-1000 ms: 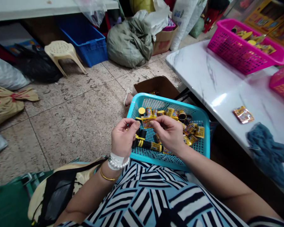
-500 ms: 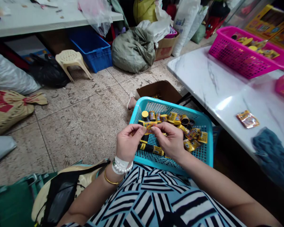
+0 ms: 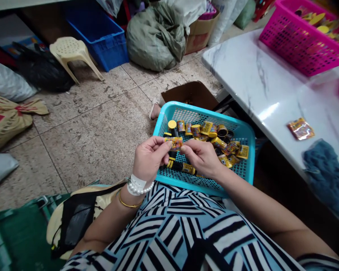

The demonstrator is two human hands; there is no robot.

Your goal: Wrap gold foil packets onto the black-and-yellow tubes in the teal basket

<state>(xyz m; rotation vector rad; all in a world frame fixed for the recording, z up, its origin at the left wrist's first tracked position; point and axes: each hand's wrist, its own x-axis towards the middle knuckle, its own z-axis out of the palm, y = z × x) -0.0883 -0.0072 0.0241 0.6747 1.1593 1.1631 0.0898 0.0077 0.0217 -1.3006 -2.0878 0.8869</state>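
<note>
Between finger and thumb, my left hand (image 3: pixel 149 158) pinches a small yellow-and-orange printed sleeve (image 3: pixel 174 143), held flat above the basket. My right hand (image 3: pixel 203 158) is closed in a pinch at the sleeve's right end; its fingertips partly hide that edge. Below both hands, a turquoise plastic basket (image 3: pixel 250 165) rests at my lap. Inside it lie several small black containers with yellow caps, one a black tube with a yellow lid (image 3: pixel 172 125), and several in printed yellow wraps, such as the one at the right side (image 3: pixel 243 151).
A marble-patterned table (image 3: pixel 234 64) to the right bears a pink basket (image 3: pixel 305 45), a stack of printed wrappers (image 3: pixel 301 128) and a blue cloth (image 3: pixel 324 165). Behind my basket stands an open cardboard box (image 3: pixel 192 92). A cream stool (image 3: pixel 70 51), blue crate (image 3: pixel 113 49) and grey-green sack (image 3: pixel 155 41) stand on the floor.
My view has tilted down. The fingertips have moved apart: my right hand has shifted to the sleeve's right end, and more of its printed face shows. My left hand keeps its pinch.
</note>
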